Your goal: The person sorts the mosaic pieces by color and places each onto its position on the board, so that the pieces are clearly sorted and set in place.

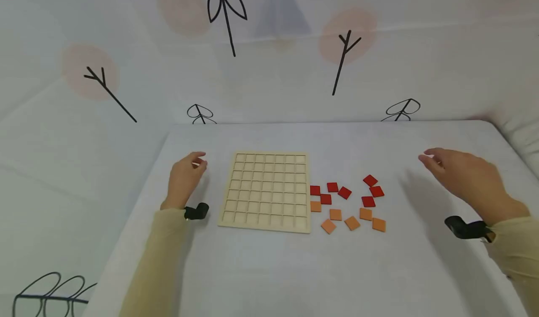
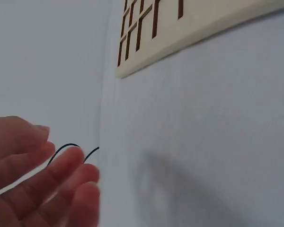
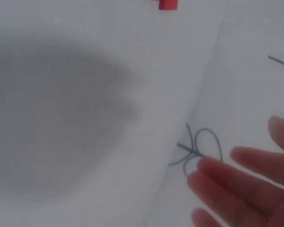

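A pale wooden board [image 1: 264, 229] with a grid of square recesses lies on the white table, none of its cells filled. My left hand [image 1: 185, 179] hovers just left of the board, fingers loosely bent and holding nothing; the left wrist view shows the board's corner [image 2: 132, 68] beyond the fingers. To the board's right lie several red square tiles [image 1: 344, 192] and, nearer me, several orange square tiles [image 1: 352, 223]. Farther right, my right hand [image 1: 467, 176] is held above the table, its fingers relaxed around nothing. One red tile [image 3: 168, 4] shows at the top of the right wrist view.
The white table [image 1: 269, 275] ends at a back edge against a pale patterned cloth [image 1: 278, 74] with drawn leaves and twigs. A black wrist camera [image 1: 197, 211] sits on the left wrist and another black camera [image 1: 465, 227] on the right.
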`<action>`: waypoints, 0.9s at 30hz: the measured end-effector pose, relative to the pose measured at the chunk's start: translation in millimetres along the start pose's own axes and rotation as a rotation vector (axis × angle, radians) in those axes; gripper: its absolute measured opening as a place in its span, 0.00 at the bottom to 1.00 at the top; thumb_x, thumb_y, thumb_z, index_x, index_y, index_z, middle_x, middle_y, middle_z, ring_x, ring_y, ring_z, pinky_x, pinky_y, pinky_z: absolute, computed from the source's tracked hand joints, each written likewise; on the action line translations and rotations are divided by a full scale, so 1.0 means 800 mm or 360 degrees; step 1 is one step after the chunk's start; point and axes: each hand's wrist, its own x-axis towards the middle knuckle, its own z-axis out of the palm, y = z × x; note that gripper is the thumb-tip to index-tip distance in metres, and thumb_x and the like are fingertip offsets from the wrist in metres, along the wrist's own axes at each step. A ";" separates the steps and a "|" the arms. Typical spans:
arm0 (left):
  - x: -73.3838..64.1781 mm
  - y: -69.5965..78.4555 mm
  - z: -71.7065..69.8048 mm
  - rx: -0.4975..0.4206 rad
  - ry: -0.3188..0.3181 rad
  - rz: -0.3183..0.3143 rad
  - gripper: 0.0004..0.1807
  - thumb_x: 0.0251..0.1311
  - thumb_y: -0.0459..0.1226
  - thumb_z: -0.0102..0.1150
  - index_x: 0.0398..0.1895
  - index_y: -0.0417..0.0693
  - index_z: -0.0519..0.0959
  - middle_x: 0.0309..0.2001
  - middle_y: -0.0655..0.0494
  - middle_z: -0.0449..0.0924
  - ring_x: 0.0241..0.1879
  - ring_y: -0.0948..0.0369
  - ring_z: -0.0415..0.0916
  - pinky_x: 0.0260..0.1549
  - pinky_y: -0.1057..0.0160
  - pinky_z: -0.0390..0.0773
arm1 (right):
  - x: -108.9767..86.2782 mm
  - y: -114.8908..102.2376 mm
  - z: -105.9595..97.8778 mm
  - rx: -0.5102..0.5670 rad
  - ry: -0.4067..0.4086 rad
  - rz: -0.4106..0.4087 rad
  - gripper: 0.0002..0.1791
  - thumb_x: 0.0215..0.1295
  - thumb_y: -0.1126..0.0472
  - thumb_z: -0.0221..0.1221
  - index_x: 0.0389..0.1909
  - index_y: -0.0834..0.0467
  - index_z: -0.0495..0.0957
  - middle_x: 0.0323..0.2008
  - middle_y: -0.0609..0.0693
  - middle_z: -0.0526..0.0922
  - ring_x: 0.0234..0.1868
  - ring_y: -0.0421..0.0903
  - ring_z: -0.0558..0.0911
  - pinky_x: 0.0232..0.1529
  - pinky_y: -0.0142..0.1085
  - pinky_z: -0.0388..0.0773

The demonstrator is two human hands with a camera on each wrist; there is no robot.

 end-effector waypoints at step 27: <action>-0.074 0.046 0.063 -0.0321 -0.0455 -0.0414 0.26 0.54 0.44 0.58 0.59 0.59 0.69 0.20 0.54 0.74 0.14 0.60 0.73 0.20 0.64 0.70 | 0.000 -0.078 0.102 0.0566 -0.0017 0.0063 0.23 0.56 0.56 0.59 0.48 0.67 0.68 0.40 0.64 0.68 0.41 0.59 0.67 0.36 0.51 0.71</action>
